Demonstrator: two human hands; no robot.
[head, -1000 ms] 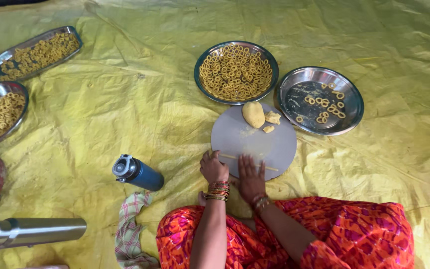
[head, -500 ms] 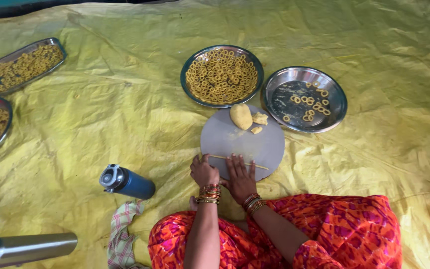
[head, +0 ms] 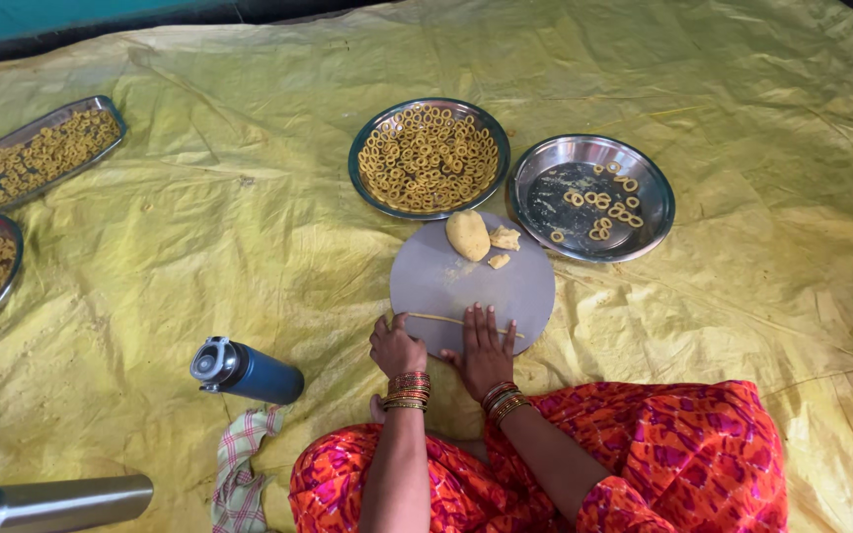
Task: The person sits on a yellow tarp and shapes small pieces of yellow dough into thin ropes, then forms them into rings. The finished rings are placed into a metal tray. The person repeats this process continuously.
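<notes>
A thin dough rope (head: 451,320) is pressed under the flat, open right hand (head: 485,352); the left hand (head: 396,347) is curled loosely beside it, nothing visibly gripped. At twelve o'clock a full plate of rings (head: 429,158) is seen; a dough lump (head: 467,235) is left unrolled.

Round board (head: 466,281): matt, smooth, probably plastic. Plates (head: 644,163): polished, glossy metal. Ground sheet (head: 249,197): crinkled, slightly shiny plastic. Dough lump (head: 467,235): soft, matt.

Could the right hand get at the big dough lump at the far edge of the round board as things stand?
Probably yes. The right hand lies flat on the thin dough strand at the board's near edge, and the dough lump sits straight ahead across bare board. Only two small dough scraps lie beside it, off the path.
</notes>
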